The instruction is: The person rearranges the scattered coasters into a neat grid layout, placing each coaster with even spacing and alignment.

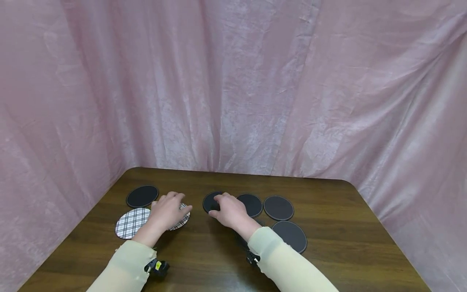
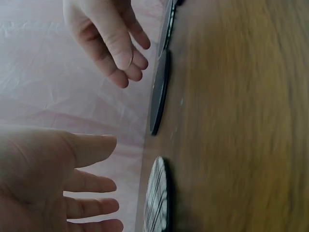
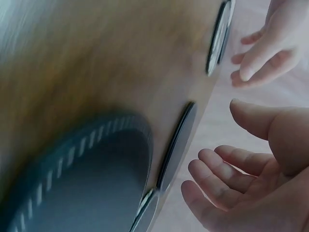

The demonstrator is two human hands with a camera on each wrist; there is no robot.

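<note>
- Left hand: fingers loosely spread, holding nothing, above the right plaid disc.
- Right hand: fingers relaxed, holding nothing, above a black disc.
- Left plaid disc lies farther left.

The person's bare left hand and bare right hand extend from a pale cream-green left sleeve and matching right sleeve, with a small black left wrist camera, marked by a yellow patch, and a dark right wrist camera.
</note>
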